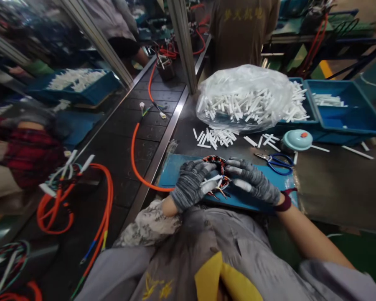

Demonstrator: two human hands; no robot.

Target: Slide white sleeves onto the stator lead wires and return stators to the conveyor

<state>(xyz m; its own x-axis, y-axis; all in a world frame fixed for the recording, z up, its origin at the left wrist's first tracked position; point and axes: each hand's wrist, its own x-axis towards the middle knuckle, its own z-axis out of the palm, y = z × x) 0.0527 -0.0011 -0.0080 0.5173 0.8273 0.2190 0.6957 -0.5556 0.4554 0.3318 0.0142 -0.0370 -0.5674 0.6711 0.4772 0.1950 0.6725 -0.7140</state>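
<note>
On a blue mat (173, 168) at the bench edge lies a ring-shaped wire coil (215, 159), black and orange, with loose lead ends and a white sleeve (213, 180) on its near side. My left hand (190, 184), in a grey glove with white fingertips, wraps the coil's left side, its fingers curled against it. From the right, my right hand (253, 179), gloved alike, touches the coil's rim with its fingers spread. An orange cable (134, 156) runs in under my left hand from the left.
Blue-handled scissors (278, 162), a light blue lidded container (297, 140) and loose white tubes (217, 137) lie beyond the mat. Behind them are a bag of tubes (244, 98) and blue bins (351, 108). A roller conveyor (119, 167) with cables runs left; people stand around.
</note>
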